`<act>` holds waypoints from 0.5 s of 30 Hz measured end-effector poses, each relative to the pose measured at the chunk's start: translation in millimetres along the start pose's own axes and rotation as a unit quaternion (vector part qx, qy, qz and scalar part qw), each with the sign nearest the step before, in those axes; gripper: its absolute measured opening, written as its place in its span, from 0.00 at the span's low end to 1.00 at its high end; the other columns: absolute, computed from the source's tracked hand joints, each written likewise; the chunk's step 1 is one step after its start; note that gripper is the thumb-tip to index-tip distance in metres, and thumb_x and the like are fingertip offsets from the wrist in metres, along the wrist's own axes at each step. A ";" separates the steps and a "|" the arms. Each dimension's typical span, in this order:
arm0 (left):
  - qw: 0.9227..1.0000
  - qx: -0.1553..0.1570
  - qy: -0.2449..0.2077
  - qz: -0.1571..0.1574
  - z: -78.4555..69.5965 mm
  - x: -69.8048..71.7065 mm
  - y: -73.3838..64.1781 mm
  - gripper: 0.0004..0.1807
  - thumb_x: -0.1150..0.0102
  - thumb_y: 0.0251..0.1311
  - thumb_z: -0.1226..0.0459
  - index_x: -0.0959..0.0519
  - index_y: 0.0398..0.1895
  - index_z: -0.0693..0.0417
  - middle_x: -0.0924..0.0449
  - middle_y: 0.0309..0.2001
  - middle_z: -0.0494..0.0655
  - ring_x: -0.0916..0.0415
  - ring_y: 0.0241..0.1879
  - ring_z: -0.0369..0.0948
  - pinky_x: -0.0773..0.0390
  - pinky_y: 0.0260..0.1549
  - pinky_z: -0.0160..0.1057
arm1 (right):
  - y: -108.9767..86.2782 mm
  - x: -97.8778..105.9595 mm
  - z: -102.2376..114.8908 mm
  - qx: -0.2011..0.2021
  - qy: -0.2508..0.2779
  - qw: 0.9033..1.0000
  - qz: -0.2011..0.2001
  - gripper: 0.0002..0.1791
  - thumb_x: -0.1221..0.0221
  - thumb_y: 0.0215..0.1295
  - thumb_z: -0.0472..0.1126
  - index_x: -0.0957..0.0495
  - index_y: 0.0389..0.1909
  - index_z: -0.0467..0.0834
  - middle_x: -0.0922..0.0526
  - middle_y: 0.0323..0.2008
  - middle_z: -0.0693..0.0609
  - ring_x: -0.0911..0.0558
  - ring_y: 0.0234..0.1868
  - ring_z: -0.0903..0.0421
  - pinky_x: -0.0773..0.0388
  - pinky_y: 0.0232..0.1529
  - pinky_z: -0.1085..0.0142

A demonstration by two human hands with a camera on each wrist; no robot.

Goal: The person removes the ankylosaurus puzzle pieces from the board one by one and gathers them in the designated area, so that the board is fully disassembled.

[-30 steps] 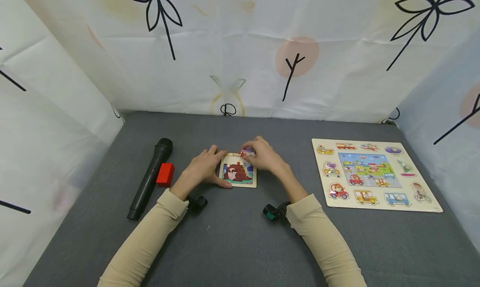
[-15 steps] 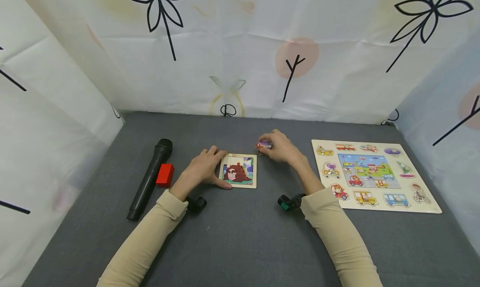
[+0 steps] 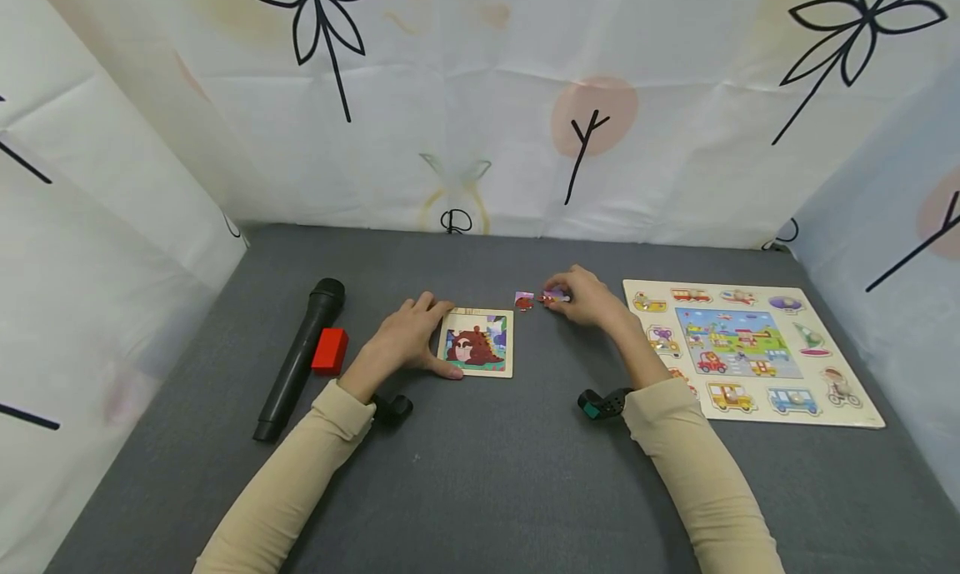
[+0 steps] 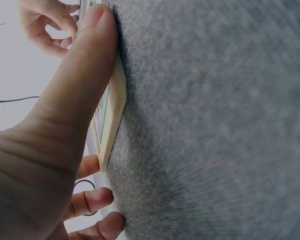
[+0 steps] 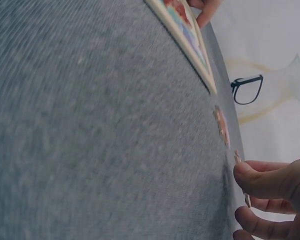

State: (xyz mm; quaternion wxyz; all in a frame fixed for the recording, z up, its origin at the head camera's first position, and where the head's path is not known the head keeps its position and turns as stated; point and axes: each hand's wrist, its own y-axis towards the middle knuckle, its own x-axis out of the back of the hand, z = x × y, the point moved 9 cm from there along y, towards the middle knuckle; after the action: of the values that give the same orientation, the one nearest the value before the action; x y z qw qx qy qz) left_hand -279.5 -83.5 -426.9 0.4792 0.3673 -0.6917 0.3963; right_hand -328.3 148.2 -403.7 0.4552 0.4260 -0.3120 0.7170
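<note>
My left hand [image 3: 405, 334] holds a small wooden jigsaw board [image 3: 480, 311] at its left side. The thumb lies along the near edge, and a fingertip touches a corner in the left wrist view. The board's picture has a dark red, spiny-backed animal, and its top strip shows bare wood. Between thumb and fingers, my right hand [image 3: 588, 299] pinches a jigsaw piece [image 5: 247, 200] in purple and red, low over the table to the right of the board. Another loose jigsaw piece [image 3: 524, 301] lies between the board and that hand.
A black microphone [image 3: 300, 361] and a red block [image 3: 330, 351] lie left of my left hand. At the right, a large wooden vehicle puzzle [image 3: 738, 341] lies partly behind my right forearm. White patterned cloth hangs behind the grey table [image 3: 480, 491].
My right hand has moved right from the board's top, carrying pieces off it. One piece now lies on the table, and another is between the fingers. The left hand has stayed put.
</note>
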 end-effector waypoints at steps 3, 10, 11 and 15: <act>1.000 0.000 0.000 0.000 -0.1 0.6 -0.5 0.62 0.23 0.41 0.33 0.37 0.77 0.51 0.32 0.64 0.58 0.30 0.57 0.55 0.22 0.55 0.56 | -0.9 -1.6 -2.4 0.002 -0.007 1.000 0.002 0.16 0.36 0.70 0.37 0.18 0.56 0.37 0.22 0.47 0.35 0.23 0.47 0.41 0.26 0.49 0.45; 1.000 -0.001 0.001 -0.001 0.0 -0.3 -0.2 0.61 0.23 0.41 0.32 0.36 0.76 0.51 0.31 0.63 0.57 0.30 0.56 0.54 0.21 0.54 0.55 | -2.2 -4.9 -4.3 0.006 -0.004 1.000 0.004 0.16 0.37 0.70 0.37 0.17 0.56 0.37 0.22 0.45 0.35 0.23 0.45 0.43 0.25 0.46 0.46; 1.000 -0.001 0.002 -0.002 0.0 -0.3 -0.1 0.61 0.23 0.41 0.32 0.36 0.76 0.51 0.31 0.63 0.57 0.30 0.56 0.54 0.21 0.54 0.55 | -2.2 -5.0 -4.4 0.006 -0.004 1.000 0.003 0.16 0.37 0.70 0.37 0.17 0.56 0.37 0.22 0.46 0.35 0.23 0.45 0.43 0.25 0.45 0.46; 1.000 0.000 0.002 -0.003 0.1 -0.2 0.2 0.61 0.23 0.41 0.32 0.36 0.76 0.51 0.31 0.63 0.57 0.30 0.56 0.54 0.22 0.54 0.55 | -1.9 -5.7 -4.1 0.006 -0.007 1.000 0.003 0.18 0.38 0.70 0.37 0.18 0.58 0.36 0.21 0.48 0.35 0.22 0.47 0.42 0.25 0.48 0.43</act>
State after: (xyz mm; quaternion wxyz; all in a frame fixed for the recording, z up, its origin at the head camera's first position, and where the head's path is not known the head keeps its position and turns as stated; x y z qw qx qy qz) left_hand -279.7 -83.6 -427.2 0.4817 0.3681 -0.6899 0.3956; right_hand -326.6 150.1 -410.5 0.4482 0.4324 -0.3126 0.7172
